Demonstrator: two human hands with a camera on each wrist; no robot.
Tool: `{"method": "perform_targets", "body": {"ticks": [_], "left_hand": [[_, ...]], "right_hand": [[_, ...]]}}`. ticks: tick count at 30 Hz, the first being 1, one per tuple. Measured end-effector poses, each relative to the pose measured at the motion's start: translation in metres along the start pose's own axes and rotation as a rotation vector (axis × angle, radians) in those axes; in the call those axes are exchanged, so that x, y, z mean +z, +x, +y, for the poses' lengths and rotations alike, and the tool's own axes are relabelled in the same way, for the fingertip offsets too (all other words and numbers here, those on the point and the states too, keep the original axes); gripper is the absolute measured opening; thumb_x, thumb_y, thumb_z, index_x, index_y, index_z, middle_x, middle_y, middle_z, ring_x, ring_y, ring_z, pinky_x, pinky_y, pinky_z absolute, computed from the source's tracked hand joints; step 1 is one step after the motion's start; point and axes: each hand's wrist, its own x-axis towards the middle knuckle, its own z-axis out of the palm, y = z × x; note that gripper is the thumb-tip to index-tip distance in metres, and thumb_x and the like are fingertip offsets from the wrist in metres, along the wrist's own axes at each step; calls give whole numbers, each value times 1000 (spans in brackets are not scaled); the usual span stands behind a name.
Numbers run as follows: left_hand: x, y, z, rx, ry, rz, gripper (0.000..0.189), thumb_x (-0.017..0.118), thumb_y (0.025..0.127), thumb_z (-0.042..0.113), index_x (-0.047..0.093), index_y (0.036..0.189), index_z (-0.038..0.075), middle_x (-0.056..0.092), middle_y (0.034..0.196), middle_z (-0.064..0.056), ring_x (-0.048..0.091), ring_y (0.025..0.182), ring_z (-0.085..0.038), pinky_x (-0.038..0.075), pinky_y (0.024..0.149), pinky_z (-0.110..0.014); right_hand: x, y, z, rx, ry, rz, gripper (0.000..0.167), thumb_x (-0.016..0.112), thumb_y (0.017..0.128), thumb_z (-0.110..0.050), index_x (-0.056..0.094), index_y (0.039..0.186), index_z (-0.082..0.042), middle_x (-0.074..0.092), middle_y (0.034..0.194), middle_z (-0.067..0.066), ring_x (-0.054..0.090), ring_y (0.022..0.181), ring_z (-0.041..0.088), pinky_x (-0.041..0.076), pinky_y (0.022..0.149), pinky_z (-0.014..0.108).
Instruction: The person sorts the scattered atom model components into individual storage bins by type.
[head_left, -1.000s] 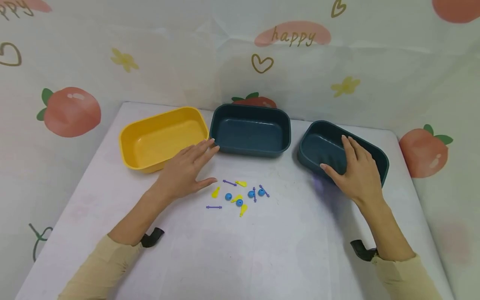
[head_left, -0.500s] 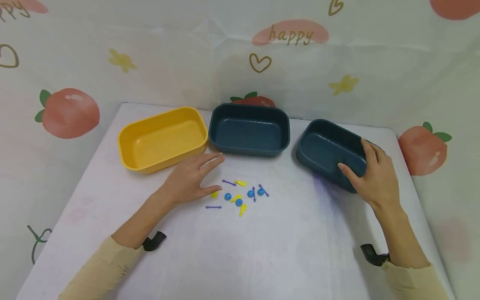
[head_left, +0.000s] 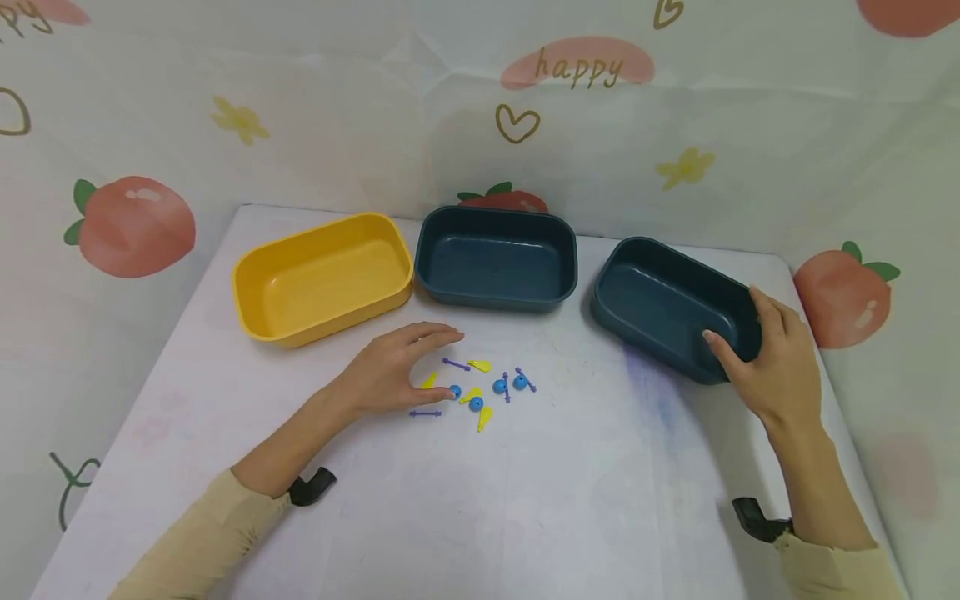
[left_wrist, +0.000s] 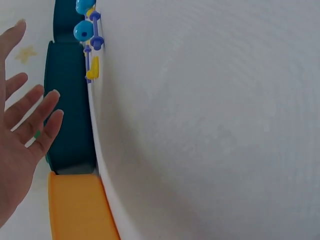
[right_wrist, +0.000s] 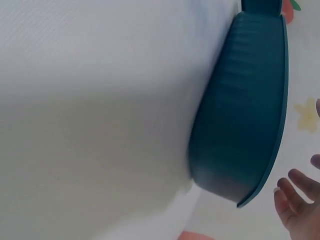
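My left hand (head_left: 397, 367) hovers with fingers and thumb spread at the left side of a small cluster on the table. In that cluster lie several blue beads (head_left: 499, 387), yellow bulb-shaped pieces (head_left: 485, 418) and purple rods (head_left: 425, 414) with knobbed ends. The thumb tip partly covers one bead; contact is not visible. In the left wrist view the left hand (left_wrist: 22, 135) holds nothing. My right hand (head_left: 783, 367) is spread over the right end of the right dark teal bin (head_left: 660, 342). The right wrist view shows its fingers (right_wrist: 287, 200) apart from that bin's wall.
A yellow bin (head_left: 330, 321) stands at the back left, touching or nearly touching a second dark teal bin (head_left: 495, 302) in the back middle. Behind them hangs a printed white cloth (head_left: 360, 108). A white cloth covers the table (head_left: 525, 517).
My left hand has moved right and nearer, towards the small pieces. My right hand has shifted right from above the right bin to its right end. Bins and pieces stay put.
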Motion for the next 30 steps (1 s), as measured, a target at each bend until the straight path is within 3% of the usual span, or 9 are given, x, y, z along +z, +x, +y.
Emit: {"method": "perform_targets", "body": {"ticks": [6,17,18,20,24,26,30], "left_hand": [[4,-1,0,-61,-148,-37,73,85,77,44,58,139,18,54,141,4,57,115,-11,50,100,-34],[9,1,-2,-109,-348,-164,55,87,77,28,67,128,19,68,114,6,60,96,-11,54,84,-29],[9,1,-3,-111,-359,-172,53,87,78,27,67,127,19,68,112,6,60,96,-12,54,83,-30],[10,2,-3,-123,-377,-192,51,87,78,26,68,126,18,68,109,6,60,94,-12,54,81,-30],[13,2,-5,-166,-384,-243,47,85,80,23,70,124,20,69,107,9,60,93,-11,54,81,-28],[14,3,-5,-184,-379,-262,44,84,81,22,70,123,21,69,107,10,60,93,-10,54,82,-27],[16,5,-5,-194,-378,-284,41,83,83,20,71,121,20,69,108,12,61,93,-9,54,84,-27]], "right_hand": [[-2,-4,7,-4,9,41,74,76,83,-30,48,146,-6,50,137,29,49,112,50,39,90,66],[-4,-15,14,99,1,31,74,73,86,-33,43,148,-4,49,139,27,46,117,47,38,98,62],[-4,-16,15,107,5,38,73,73,86,-31,43,148,-4,49,140,27,47,117,47,40,100,59],[-4,-18,16,125,16,49,73,74,87,-29,43,148,-6,48,141,25,47,117,47,42,104,39],[-3,-21,17,185,49,57,70,74,88,-23,44,149,-9,48,140,23,50,117,43,29,90,4],[-2,-21,18,230,64,52,68,73,89,-23,44,149,-11,48,140,22,51,119,40,28,87,0],[1,-21,22,363,110,34,62,68,94,-26,44,150,-16,48,142,15,55,122,31,40,93,6]]}}
